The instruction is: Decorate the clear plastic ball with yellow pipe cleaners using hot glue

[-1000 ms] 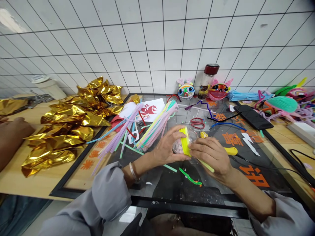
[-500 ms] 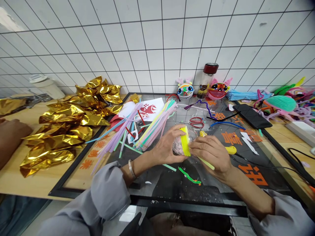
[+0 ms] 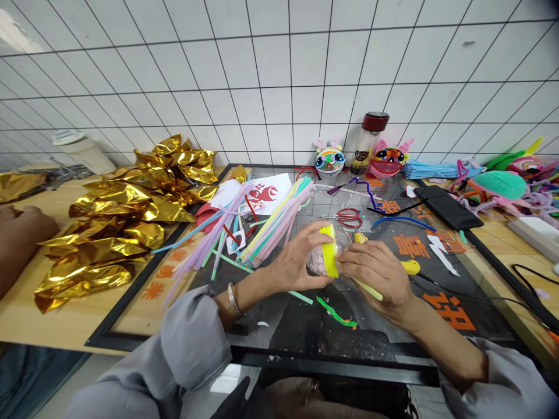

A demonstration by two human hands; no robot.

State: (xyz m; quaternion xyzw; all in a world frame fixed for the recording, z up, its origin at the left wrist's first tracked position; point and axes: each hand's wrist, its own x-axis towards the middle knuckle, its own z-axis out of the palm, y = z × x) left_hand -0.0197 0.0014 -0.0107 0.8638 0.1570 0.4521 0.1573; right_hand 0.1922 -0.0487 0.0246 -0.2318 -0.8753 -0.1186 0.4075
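My left hand [image 3: 297,262] and my right hand [image 3: 375,273] together grip a small clear plastic ball [image 3: 321,262] with a yellow pipe cleaner [image 3: 328,251] wound round its middle. The left hand cups the ball from the left, thumb on top. From the right, my right hand pinches the pipe cleaner, whose loose end [image 3: 369,289] sticks out under the palm. Both hands hover just above the dark cutting mat [image 3: 305,326].
A bundle of pastel pipe cleaners [image 3: 262,224], red scissors [image 3: 349,218], a green scrap [image 3: 334,313] and a yellow-handled tool [image 3: 410,267] lie on the mat. Gold foil [image 3: 117,227] is heaped at left. Another person's hand [image 3: 20,233] rests far left. A phone [image 3: 448,206] and a jar [image 3: 369,139] sit behind.
The hands have barely shifted; the fingers adjust slightly round the ball and the yellow pipe cleaner. The other person's hand at far left moved a little.
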